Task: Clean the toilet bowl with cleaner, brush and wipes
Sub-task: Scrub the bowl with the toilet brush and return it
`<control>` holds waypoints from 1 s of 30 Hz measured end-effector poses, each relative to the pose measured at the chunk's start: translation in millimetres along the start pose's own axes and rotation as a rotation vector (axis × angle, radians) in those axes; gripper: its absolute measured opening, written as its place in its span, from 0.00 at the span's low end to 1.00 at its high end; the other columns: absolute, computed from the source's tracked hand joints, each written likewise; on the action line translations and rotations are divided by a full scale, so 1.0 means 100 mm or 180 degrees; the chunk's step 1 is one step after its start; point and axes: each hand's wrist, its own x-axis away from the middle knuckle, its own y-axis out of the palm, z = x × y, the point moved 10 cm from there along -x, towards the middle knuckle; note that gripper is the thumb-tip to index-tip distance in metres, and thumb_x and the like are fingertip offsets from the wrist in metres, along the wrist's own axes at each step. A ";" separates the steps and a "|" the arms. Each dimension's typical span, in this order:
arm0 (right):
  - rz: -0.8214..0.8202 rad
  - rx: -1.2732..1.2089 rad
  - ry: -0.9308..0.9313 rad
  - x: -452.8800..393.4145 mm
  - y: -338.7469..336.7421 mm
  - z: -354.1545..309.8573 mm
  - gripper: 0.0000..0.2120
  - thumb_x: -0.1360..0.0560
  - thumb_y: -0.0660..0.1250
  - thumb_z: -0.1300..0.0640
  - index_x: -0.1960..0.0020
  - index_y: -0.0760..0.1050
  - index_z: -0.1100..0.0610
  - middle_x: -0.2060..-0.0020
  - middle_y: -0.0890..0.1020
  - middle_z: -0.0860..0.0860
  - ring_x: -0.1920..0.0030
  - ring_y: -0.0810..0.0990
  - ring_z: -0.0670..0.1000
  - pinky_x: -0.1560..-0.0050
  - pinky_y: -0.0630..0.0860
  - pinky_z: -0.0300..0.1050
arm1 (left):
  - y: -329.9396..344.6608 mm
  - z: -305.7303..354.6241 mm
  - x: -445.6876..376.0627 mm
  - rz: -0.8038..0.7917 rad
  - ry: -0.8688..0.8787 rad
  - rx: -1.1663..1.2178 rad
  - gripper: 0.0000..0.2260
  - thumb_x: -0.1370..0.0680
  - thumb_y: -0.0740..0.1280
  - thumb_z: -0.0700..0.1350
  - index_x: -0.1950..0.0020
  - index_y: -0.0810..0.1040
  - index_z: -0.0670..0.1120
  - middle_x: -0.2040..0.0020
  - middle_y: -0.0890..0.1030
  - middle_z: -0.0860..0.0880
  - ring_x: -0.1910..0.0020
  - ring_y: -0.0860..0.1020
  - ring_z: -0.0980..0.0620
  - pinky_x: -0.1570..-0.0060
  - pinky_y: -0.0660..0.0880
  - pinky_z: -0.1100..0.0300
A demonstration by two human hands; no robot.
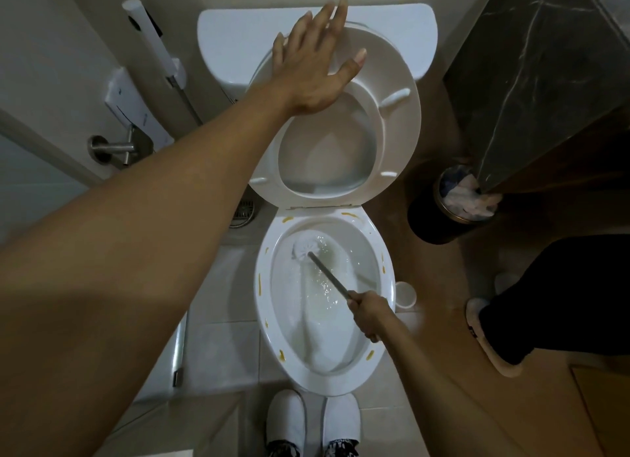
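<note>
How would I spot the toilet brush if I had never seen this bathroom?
Start at the white toilet bowl in the middle, with its seat raised. Inside, a round white bristle head sits near the back wall on a thin grey rod: the brush. The right hand grips its handle; nothing else reaches into the bowl.

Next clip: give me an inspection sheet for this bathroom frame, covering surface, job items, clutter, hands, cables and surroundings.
Surface: toilet bowl rim carries yellow-orange streaks; water inside looks churned and faintly yellow.
Job items: toilet brush has its white head on the bowl's upper left wall; toilet seat is raised. Cleaner and wipes: nothing seen.
Clutter: white cup-like holder on the floor right of the bowl; waste bin holds crumpled tissue.
Hands: left hand lies open on the raised seat; right hand has its grip on the brush handle.
Cables: nothing seen; metal hose at left.
Surroundings: white slippers, second person's leg.
</note>
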 end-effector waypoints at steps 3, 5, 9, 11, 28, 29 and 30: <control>-0.0261 0.0121 -0.0115 0.13 0.03 0.08 0.17 0.19 0.56 0.51 0.31 0.71 0.50 0.66 0.72 0.51 0.74 0.68 0.49 0.78 0.66 0.37 | 0.00 0.00 0.01 -0.0004 0.0006 0.0049 0.31 0.20 0.46 0.63 0.22 0.40 0.51 0.21 0.42 0.49 0.23 0.41 0.46 0.28 0.39 0.41; -0.0517 0.0231 -0.0189 0.28 0.06 0.14 0.17 0.18 0.56 0.51 0.30 0.70 0.45 0.69 0.70 0.49 0.75 0.66 0.48 0.78 0.64 0.37 | 0.00 -0.01 0.01 0.0006 0.0006 0.0080 0.31 0.20 0.46 0.63 0.22 0.40 0.51 0.21 0.42 0.49 0.23 0.41 0.46 0.28 0.39 0.41; -0.0450 0.0470 -0.0365 0.25 -0.02 0.00 0.17 0.18 0.57 0.50 0.30 0.70 0.45 0.68 0.71 0.50 0.75 0.67 0.48 0.78 0.65 0.38 | 0.00 -0.01 0.00 0.0013 -0.0006 0.0061 0.31 0.20 0.46 0.63 0.22 0.40 0.51 0.21 0.42 0.49 0.23 0.42 0.46 0.28 0.39 0.41; -0.0221 0.0451 -0.0408 0.16 -0.10 -0.10 0.17 0.18 0.57 0.49 0.31 0.70 0.44 0.65 0.73 0.50 0.73 0.69 0.49 0.78 0.67 0.38 | 0.01 -0.02 0.00 0.0002 -0.0012 0.0063 0.31 0.20 0.46 0.63 0.22 0.40 0.51 0.21 0.42 0.49 0.23 0.42 0.46 0.28 0.39 0.41; 0.0201 0.0006 -0.0391 0.08 -0.03 -0.16 0.16 0.19 0.56 0.50 0.33 0.73 0.48 0.56 0.77 0.54 0.69 0.71 0.50 0.79 0.66 0.37 | 0.01 -0.01 0.00 -0.0022 -0.0013 0.0076 0.31 0.20 0.46 0.63 0.22 0.40 0.51 0.21 0.42 0.49 0.23 0.41 0.46 0.28 0.39 0.41; 0.0281 0.0040 -0.0368 0.11 -0.11 -0.13 0.17 0.19 0.56 0.50 0.32 0.73 0.48 0.55 0.78 0.54 0.67 0.74 0.52 0.77 0.70 0.40 | 0.01 -0.01 0.00 -0.0033 -0.0015 0.0090 0.31 0.20 0.46 0.63 0.22 0.40 0.52 0.21 0.42 0.49 0.23 0.41 0.46 0.28 0.39 0.41; 0.0413 0.0071 -0.0329 0.12 -0.23 -0.08 0.17 0.19 0.56 0.51 0.32 0.72 0.48 0.52 0.79 0.56 0.62 0.77 0.55 0.70 0.76 0.44 | 0.01 -0.01 0.00 -0.0036 -0.0014 0.0090 0.31 0.20 0.46 0.63 0.22 0.40 0.52 0.21 0.42 0.49 0.23 0.41 0.46 0.28 0.39 0.41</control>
